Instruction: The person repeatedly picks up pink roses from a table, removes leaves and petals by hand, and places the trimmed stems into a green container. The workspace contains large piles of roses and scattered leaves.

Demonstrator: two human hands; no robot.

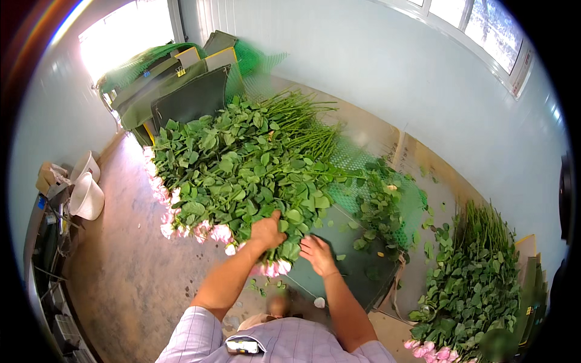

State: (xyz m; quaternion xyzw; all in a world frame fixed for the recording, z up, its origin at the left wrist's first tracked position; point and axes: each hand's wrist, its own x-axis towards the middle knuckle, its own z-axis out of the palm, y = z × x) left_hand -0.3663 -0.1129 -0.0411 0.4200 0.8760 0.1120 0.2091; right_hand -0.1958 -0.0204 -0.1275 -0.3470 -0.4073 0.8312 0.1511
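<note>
A large pile of long-stemmed roses [236, 168] lies before me, its pink blooms [222, 233] towards the left and near side and its bare stems towards the back right. My left hand [268, 230] rests among the leaves at the near edge, thumb raised; its fingers are partly hidden, so a grip cannot be made out. Just right of it, my right hand [316, 254] has its fingers spread beside the leaves, holding nothing. Below the right hand is a dark green board or sheet [354, 267] with loose leaves on it.
Green plastic netting [349, 181] lies under the pile's right side, with leafy cuttings [381, 204] on it. Another rose pile [476, 272] lies at right. Green fabric panels [190, 97] stand at the back left. White buckets [86, 197] are by the left wall.
</note>
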